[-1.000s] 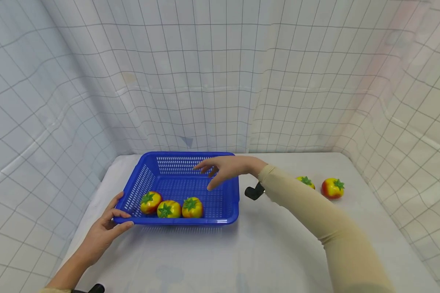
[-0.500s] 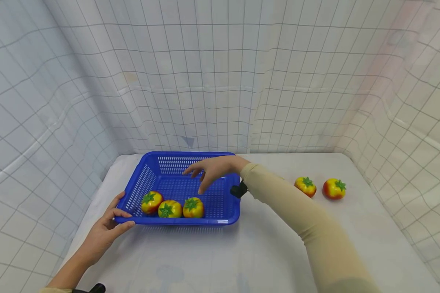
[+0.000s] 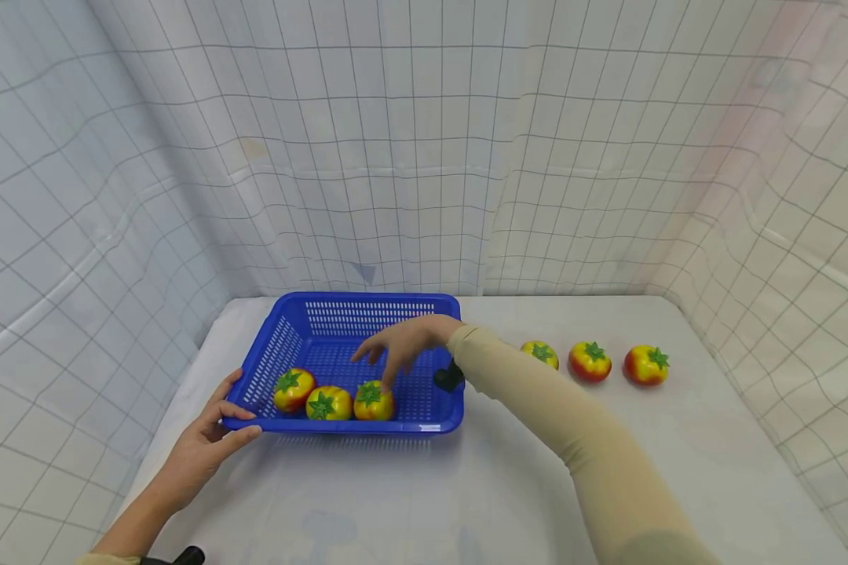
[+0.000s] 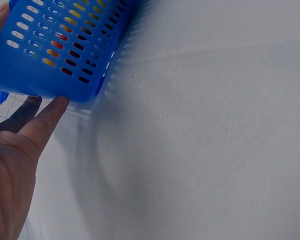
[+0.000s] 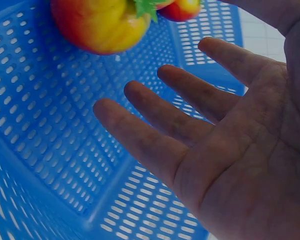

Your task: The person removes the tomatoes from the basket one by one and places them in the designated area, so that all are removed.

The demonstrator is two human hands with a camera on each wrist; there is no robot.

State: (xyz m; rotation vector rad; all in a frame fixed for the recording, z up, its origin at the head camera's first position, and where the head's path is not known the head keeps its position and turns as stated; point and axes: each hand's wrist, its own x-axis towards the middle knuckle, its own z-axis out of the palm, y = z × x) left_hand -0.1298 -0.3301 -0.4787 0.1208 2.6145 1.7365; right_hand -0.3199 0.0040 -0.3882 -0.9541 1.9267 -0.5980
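Observation:
A blue plastic basket [image 3: 424, 428] with slotted walls stands on the white-covered table. Inside, along its front wall, lie three glossy yellow-and-red tomatoes with green star-shaped tops: a left one [image 3: 294, 390], a middle one [image 3: 328, 403] and a right one [image 3: 373, 402]. My left hand [image 3: 196, 455] holds the basket's front left corner, thumb at the front rim and fingers at the side. Over the basket, my right hand [image 3: 406, 345] spreads its fingers with nothing in them. Its thumb tip overlaps the right tomato in the head view; whether they touch, I cannot tell. The right wrist view shows the fingers [image 5: 145, 140] apart from the nearest tomato [image 5: 100, 25].
Three more such tomatoes sit in a row on the table to the right: a near-sleeve one [image 3: 541, 355] partly covered by the right arm, a middle one [image 3: 590, 362] and a far right one [image 3: 646, 366]. White grid-patterned curtains [image 3: 424, 157] enclose the table behind and at both sides.
My right hand has moved left, then down toward the right tomato in the basket. Its sleeve has uncovered more of the tomatoes on the table. My left hand keeps its place.

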